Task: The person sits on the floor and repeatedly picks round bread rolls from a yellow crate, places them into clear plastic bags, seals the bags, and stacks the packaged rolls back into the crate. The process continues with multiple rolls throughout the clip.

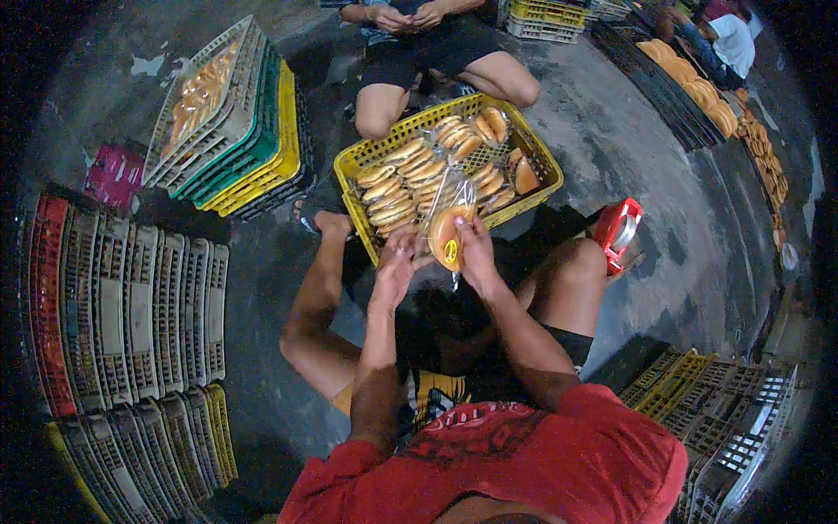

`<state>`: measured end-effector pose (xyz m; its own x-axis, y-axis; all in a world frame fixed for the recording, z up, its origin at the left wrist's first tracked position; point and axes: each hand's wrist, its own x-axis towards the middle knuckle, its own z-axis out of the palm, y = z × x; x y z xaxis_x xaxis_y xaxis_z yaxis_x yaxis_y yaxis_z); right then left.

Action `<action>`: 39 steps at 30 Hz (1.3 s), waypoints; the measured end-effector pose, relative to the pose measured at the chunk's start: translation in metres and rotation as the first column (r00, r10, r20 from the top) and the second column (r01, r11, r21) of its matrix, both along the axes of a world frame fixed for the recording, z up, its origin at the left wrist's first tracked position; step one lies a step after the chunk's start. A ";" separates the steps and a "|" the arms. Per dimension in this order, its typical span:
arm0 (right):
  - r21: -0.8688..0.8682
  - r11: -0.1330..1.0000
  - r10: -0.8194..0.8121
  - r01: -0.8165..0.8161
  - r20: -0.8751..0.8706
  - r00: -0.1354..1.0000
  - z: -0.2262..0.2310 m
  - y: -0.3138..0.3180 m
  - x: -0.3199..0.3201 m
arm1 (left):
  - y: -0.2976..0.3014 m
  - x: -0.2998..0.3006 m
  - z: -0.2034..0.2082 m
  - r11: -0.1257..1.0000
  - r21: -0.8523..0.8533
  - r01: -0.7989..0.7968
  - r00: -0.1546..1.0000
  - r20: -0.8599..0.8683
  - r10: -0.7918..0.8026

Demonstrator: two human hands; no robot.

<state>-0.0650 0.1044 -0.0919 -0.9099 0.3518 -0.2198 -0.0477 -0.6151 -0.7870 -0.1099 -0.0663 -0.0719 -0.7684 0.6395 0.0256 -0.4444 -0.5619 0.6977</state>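
Note:
A round bun (448,229) in a clear plastic bag, with a yellow label on it, is held up between my two hands at the near side of a yellow crate (346,179). My left hand (399,262) is closed on the bag's left side. With the thumb lying on the front of the bun, my right hand (477,251) grips its right side. Rows of bagged buns (384,192) fill much of the crate, and one darker bun (525,175) lies tilted at its right end. A red tape dispenser (604,229) rests against my right leg, beyond the knee.
Across the crate sits another person (415,39), hands together. Stacked crates stand at far left (262,157), left (131,306) and lower right (698,393). More buns lie on dark trays (650,87) at far right, near a person in a white shirt (731,48).

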 end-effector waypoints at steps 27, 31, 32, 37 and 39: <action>0.532 0.802 0.230 -0.272 0.146 0.962 0.097 0.031 0.088 | 0.033 0.075 0.097 0.955 -0.247 -0.162 0.978 -0.172 0.121; 0.659 0.751 0.108 -0.040 -0.063 0.992 0.133 0.027 0.090 | 0.055 0.082 0.113 0.916 -0.276 -0.292 0.941 -0.257 0.222; 0.714 0.700 0.113 -0.022 -0.081 0.990 0.136 0.027 0.090 | 0.054 0.083 0.110 0.932 -0.261 -0.250 0.962 -0.177 0.209; 0.536 0.831 0.201 -0.149 -0.039 0.979 0.127 0.040 0.095 | 0.052 0.069 0.095 0.981 -0.176 -0.076 0.996 0.029 0.082; 0.529 0.839 0.164 -0.124 -0.029 0.986 0.122 0.039 0.094 | 0.057 0.070 0.112 0.988 -0.135 -0.076 0.988 0.125 0.093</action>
